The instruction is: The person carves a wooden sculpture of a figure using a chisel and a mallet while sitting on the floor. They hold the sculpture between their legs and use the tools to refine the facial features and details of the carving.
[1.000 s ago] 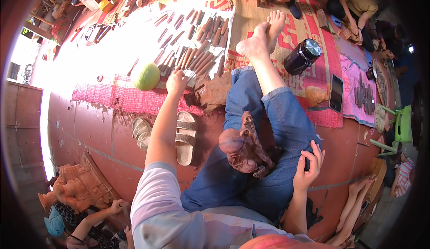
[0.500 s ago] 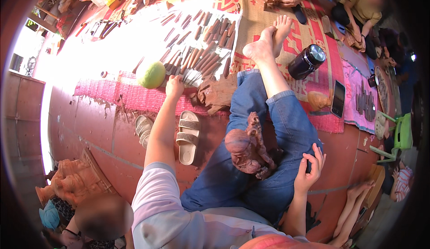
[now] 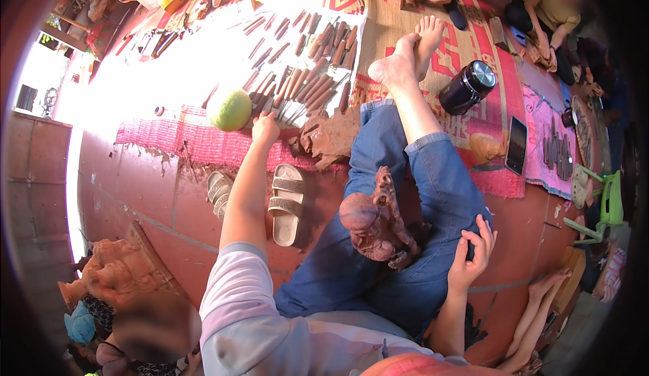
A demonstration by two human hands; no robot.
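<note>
My left hand reaches to the near edge of the white sheet, beside a round green fruit and the closest wooden-handled carving tools. Its fingertips point at the tools; whether they grip one is hidden by the back of the hand. A reddish-brown carved wooden figure rests in my lap between my legs, with neither hand on it. My right hand is beside my right knee, palm partly up, fingers loosely bent and apart, holding nothing.
A rough wood block lies by the mat's edge. Sandals are on the tiled floor. To the right are a dark flask, a phone and a green chair. Other people sit around the mat; an orange carving stands lower left.
The whole view has shifted slightly. My left hand stays by the tools, its fingers a little changed. My right hand lifts slightly off my knee, and the carved figure stays in my lap.
</note>
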